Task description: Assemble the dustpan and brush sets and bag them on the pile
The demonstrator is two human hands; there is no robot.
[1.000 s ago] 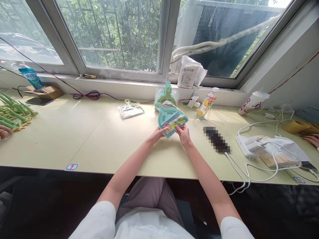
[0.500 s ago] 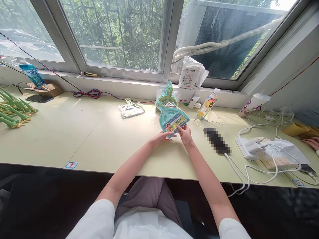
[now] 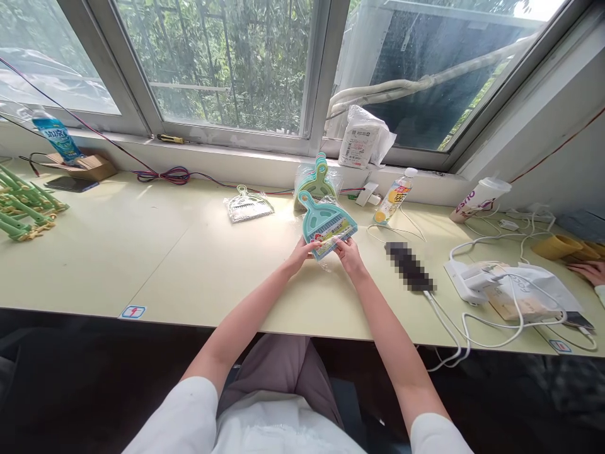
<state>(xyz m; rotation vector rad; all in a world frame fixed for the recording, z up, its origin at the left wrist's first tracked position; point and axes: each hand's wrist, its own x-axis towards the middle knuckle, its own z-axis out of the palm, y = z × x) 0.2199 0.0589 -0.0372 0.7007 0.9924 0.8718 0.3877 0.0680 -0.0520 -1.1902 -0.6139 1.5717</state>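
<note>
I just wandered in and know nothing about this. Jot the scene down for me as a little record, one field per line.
Left hand: grips the lower left edge of a blue dustpan-and-brush set
Right hand: grips the same set's lower right edge
Held set: handle pointing away from the person, printed label facing up
Beyond it: a stack of similar sets
To its left: one wrapped set on the table
To its right: juice bottle, lidded cup
Windowsill: white packet

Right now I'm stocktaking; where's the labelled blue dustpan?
Head view, right of centre: the blue dustpan is held by left hand and right hand, before stacked dustpans.
</note>
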